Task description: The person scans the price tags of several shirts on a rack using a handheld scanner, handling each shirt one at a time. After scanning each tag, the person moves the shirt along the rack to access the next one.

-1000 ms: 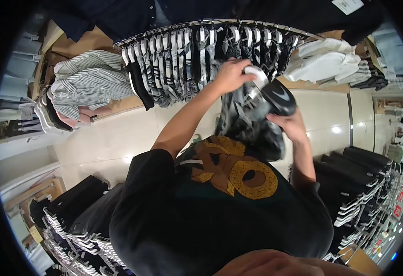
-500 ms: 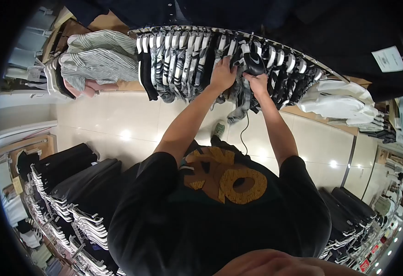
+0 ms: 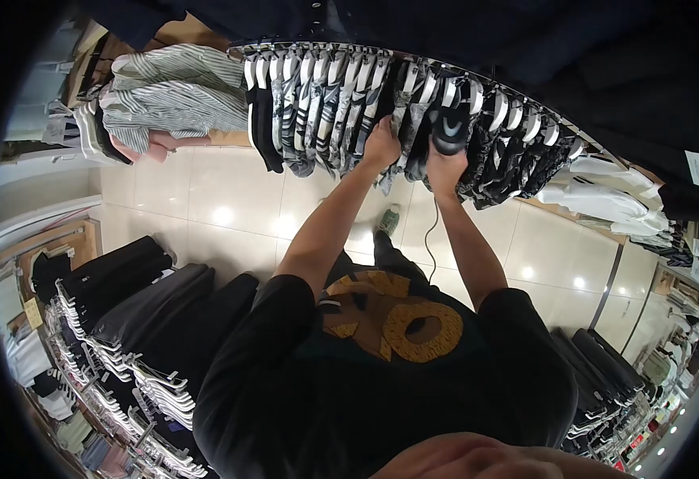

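Observation:
My right hand (image 3: 447, 170) is wrapped around the handle of a black corded handheld barcode scanner (image 3: 450, 132), whose head points toward the rail among the hanging clothes. A thin cable runs down from it toward the floor. Close by on the left, my left hand (image 3: 382, 146) has its fingers closed at the edge of a black-and-grey patterned shirt (image 3: 401, 128). Its fingertips are partly hidden among the garments. Several more patterned shirts (image 3: 317, 120) hang on white hangers on both sides of my hands.
A metal rail (image 3: 325, 46) holds the hangers. Striped shirts (image 3: 178, 96) hang at the left and white garments (image 3: 597, 199) at the right. Racks of black trousers (image 3: 158, 311) stand behind me on both sides. Dark garments (image 3: 413, 24) hang above the rail.
The scanner has turned more upright and sits slightly lower in my right hand. My left hand has moved down a little, and the shirt between my hands hangs back among the others.

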Demonstrator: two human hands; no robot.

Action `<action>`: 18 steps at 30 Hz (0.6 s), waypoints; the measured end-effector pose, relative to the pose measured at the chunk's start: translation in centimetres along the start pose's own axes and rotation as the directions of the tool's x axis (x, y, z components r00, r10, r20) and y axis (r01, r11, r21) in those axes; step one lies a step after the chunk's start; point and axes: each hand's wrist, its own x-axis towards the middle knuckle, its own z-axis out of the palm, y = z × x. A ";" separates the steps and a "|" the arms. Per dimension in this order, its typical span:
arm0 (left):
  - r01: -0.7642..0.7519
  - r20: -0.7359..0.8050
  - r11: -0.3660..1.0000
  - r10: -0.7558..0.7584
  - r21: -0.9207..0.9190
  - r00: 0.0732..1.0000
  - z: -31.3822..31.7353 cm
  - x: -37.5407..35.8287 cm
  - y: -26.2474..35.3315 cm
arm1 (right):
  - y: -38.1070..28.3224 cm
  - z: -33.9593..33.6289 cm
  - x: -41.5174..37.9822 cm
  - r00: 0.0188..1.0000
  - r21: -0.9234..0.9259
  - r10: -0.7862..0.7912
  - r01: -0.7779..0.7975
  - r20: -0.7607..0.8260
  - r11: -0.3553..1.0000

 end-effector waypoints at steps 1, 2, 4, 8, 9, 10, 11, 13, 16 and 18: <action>0.005 0.005 1.000 -0.005 0.000 1.000 0.3 0.1 -0.5 | -0.2 1.3 -0.3 0.998 0.044 0.032 -0.034 0.053 0.998; 0.050 0.049 0.999 -0.051 0.015 0.998 0.5 0.2 -1.0 | -0.4 2.6 -0.6 0.995 -0.003 0.048 -0.048 0.085 0.999; 0.089 0.092 0.995 -0.092 0.036 0.992 1.1 0.5 -2.4 | 0.3 5.4 -0.6 0.995 -0.106 0.028 -0.018 0.096 0.994; 0.086 0.153 0.996 -0.084 -0.004 0.985 1.1 -0.6 -4.0 | 3.5 8.1 -1.5 0.999 -0.255 0.016 -0.004 0.043 0.967; 0.092 0.123 0.995 -0.087 -0.030 0.989 0.9 -0.9 -4.2 | 3.8 8.1 -1.6 0.999 -0.301 -0.051 0.049 0.002 0.952; 0.096 0.124 0.995 -0.092 -0.024 0.988 0.6 -1.2 -4.2 | 4.6 7.4 -1.9 0.999 -0.328 0.023 -0.012 0.030 0.945; 0.094 0.127 0.995 -0.090 -0.022 0.988 0.4 -1.5 -4.3 | 5.5 7.2 -1.7 0.999 -0.329 0.025 -0.015 0.027 0.944; 0.042 0.116 0.996 -0.034 -0.073 0.993 -0.2 -2.1 -4.2 | 6.4 6.9 -1.6 0.998 -0.357 0.045 -0.057 -0.044 0.932; 0.108 0.283 0.988 -0.074 -0.107 0.956 -0.2 -2.1 -3.6 | 7.5 7.2 -1.4 0.999 -0.353 0.041 -0.045 -0.018 0.934; 0.084 0.275 0.990 -0.050 -0.113 0.960 0.1 -2.2 -3.2 | 7.9 7.9 -1.3 0.990 -0.348 0.139 -0.130 0.003 0.928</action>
